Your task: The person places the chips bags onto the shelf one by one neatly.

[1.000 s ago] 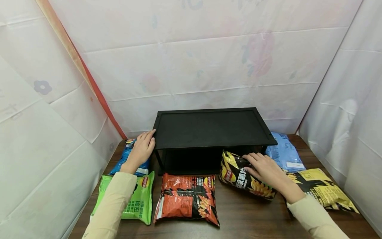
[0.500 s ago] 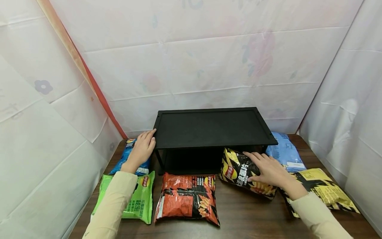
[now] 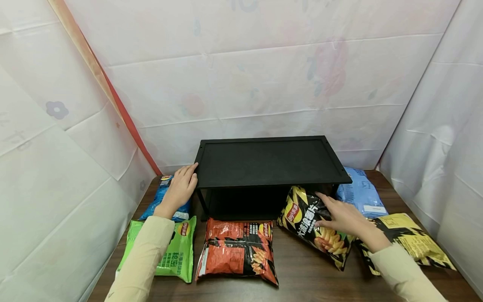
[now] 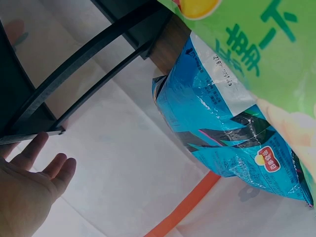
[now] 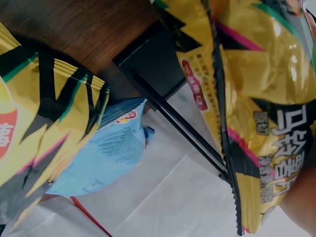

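My right hand (image 3: pixel 345 216) grips the upper right side of a black-and-yellow bag of chips (image 3: pixel 313 233), its thumb across the printed front. The bag leans at a slant before the right part of a low black shelf (image 3: pixel 268 163); its top corner comes right up to the shelf's front edge. Large in the right wrist view is the bag's yellow side and crimped seam (image 5: pixel 222 98). My left hand (image 3: pixel 177 191) rests its fingertips on the shelf's left edge, fingers fairly straight. That hand (image 4: pixel 37 182) appears at the shelf's corner in the left wrist view.
Left of the shelf lie a blue chip bag (image 3: pixel 152 203) and a green one (image 3: pixel 177 256). A red bag (image 3: pixel 237 251) lies in front of it. On the right are a light blue bag (image 3: pixel 360 191) and another black-and-yellow bag (image 3: pixel 413 237). White curtains (image 3: pixel 241 84) surround the table.
The held bag has tipped up and turned, so its front faces me more and its lower right corner is nearer. My right hand has shifted slightly right. The left hand stays on the shelf.
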{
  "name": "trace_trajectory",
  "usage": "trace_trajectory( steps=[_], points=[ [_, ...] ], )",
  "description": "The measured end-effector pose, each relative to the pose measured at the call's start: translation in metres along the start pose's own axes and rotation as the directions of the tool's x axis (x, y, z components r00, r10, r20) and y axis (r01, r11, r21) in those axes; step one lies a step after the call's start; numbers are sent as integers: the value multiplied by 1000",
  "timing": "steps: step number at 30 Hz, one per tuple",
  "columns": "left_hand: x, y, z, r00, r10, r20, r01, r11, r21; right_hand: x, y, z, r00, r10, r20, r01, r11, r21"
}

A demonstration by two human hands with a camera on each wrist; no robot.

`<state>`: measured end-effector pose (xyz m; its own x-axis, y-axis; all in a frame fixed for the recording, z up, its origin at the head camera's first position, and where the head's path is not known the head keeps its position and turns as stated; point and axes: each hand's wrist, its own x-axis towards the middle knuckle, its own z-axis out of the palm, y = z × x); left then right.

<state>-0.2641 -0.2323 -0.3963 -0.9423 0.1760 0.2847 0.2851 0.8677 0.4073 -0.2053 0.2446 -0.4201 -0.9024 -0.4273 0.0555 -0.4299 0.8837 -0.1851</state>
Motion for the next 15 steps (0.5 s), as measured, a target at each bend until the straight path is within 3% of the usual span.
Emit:
trace_trajectory(
  steps=[8,15],
  points=[
    [-1,1,0,1000,-1,2,1,1000,-3,-4,3,5,998,31,60,-40,988,151],
    [0,0,1,1000,-4,0,4,1000,-5,-11,6,14,997,35,64,-48,976,211]
  ],
)
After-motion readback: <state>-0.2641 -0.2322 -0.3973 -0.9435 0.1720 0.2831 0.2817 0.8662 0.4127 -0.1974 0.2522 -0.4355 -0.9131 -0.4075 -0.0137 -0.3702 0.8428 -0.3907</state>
